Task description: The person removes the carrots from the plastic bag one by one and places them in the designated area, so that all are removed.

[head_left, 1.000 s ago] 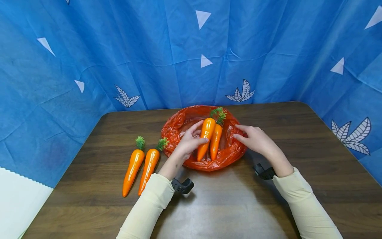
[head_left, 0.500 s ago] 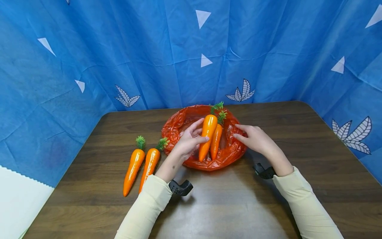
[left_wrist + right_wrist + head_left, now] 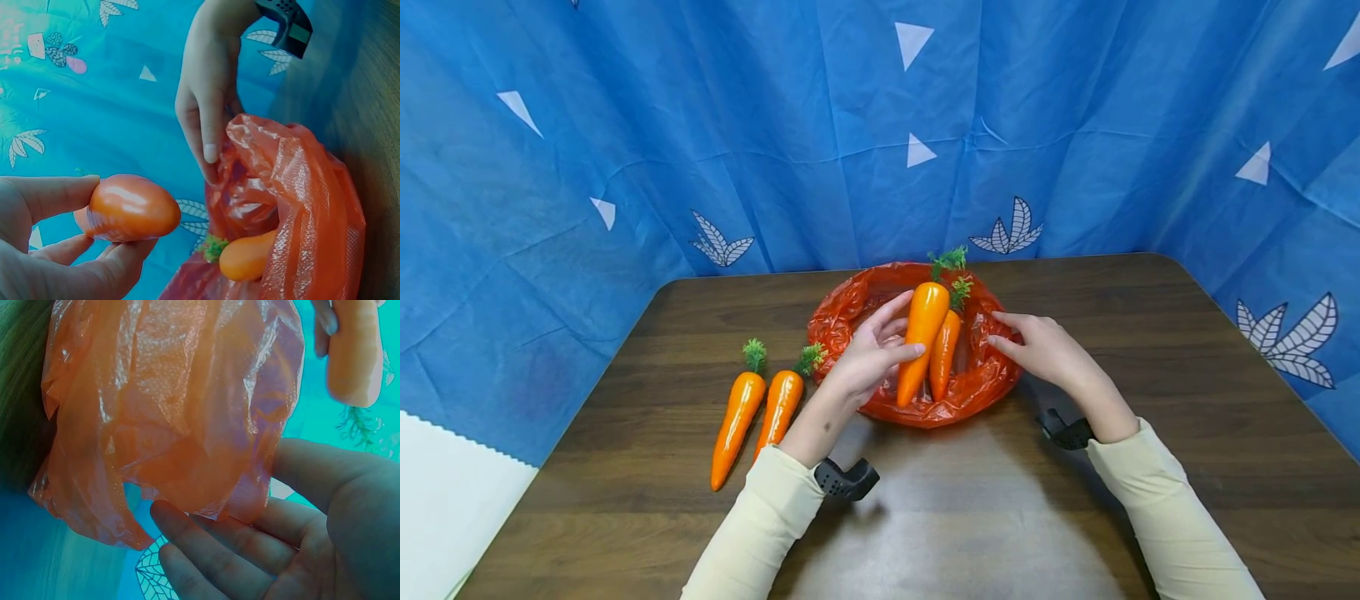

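My left hand pinches a glossy orange carrot between thumb and fingers, above the mouth of a red plastic bag. Its green leafy top points to the back. In the left wrist view the held carrot is apart from the bag. A second carrot lies inside the bag; the same carrot shows there beside the bag's wall. On the right, my right hand holds the bag's rim, thumb on one side and fingers on the other, as the bag shows up close.
Two more carrots, an outer one and an inner one, lie on the wooden table left of the bag. My left forearm covers the inner one's tip. A blue curtain hangs behind the table.
My left hand has raised the carrot a little from beside the other one in the bag. The left wrist has shifted slightly left. The right hand stays at the bag's rim.
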`<state>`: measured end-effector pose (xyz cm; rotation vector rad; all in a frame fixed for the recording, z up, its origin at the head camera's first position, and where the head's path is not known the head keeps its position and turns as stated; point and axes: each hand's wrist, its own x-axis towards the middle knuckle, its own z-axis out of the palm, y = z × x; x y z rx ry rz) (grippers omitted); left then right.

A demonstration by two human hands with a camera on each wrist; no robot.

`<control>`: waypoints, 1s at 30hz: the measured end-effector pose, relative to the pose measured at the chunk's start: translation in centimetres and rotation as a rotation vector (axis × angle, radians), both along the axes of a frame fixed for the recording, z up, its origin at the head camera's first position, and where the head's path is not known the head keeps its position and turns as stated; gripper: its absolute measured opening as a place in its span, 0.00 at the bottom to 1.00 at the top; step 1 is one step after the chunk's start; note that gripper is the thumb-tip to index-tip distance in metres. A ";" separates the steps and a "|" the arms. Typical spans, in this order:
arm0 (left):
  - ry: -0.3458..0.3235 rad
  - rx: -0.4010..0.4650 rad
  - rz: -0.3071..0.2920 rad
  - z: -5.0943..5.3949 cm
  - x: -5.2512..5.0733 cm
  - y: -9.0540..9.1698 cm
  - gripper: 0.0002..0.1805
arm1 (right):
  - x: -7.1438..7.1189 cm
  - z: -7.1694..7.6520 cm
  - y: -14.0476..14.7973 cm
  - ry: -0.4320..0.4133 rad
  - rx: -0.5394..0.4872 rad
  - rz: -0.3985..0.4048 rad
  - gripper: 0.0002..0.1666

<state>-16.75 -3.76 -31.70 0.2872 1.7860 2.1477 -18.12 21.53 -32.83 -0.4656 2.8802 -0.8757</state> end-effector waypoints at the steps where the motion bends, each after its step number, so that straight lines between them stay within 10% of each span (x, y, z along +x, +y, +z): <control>1: 0.002 0.004 0.000 0.1 0.1 -0.1 0.37 | 0.0 0.0 0.0 0.000 0.000 0.000 0.32; 30: 0.046 0.067 0.005 1.0 2.4 -7.3 0.37 | 0.1 0.1 0.0 -0.002 -0.012 0.002 0.32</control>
